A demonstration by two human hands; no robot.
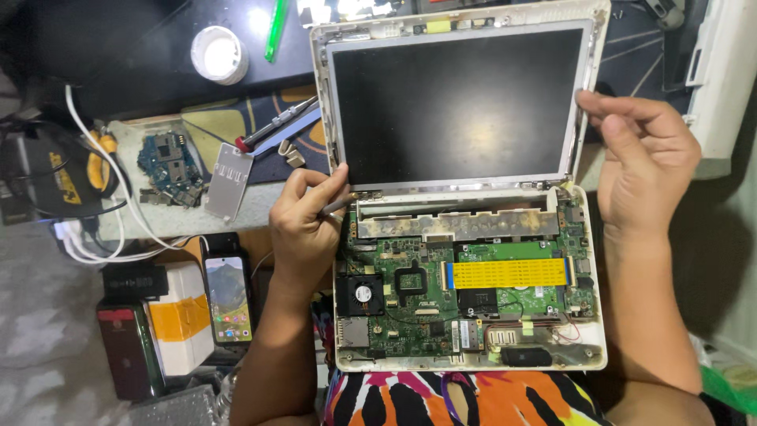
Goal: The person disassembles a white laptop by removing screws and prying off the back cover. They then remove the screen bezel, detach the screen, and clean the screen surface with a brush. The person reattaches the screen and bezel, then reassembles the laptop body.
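While the left hand is curled tight around a thin metal tool, pinching it between thumb and fingers, the tip pokes in at the left hinge corner of an opened-up small laptop — can't quite tell if the tip actually touches the hinge or just sits beside it. Over on the other side, the right hand has its fingers loosely bent, thumb and fingertips resting on the right edge of the screen frame, not really clamped around anything, more like steadying the lid. That screen is dark, bezel off, standing tilted back. Below it the base sits on the person's lap with the keyboard gone, so you see the green motherboard, a little black fan at the left, and a wide yellow ribbon cable across the right half. Off to the left there's a lit phone, a small blue circuit board, and a screwdriver on the mat.
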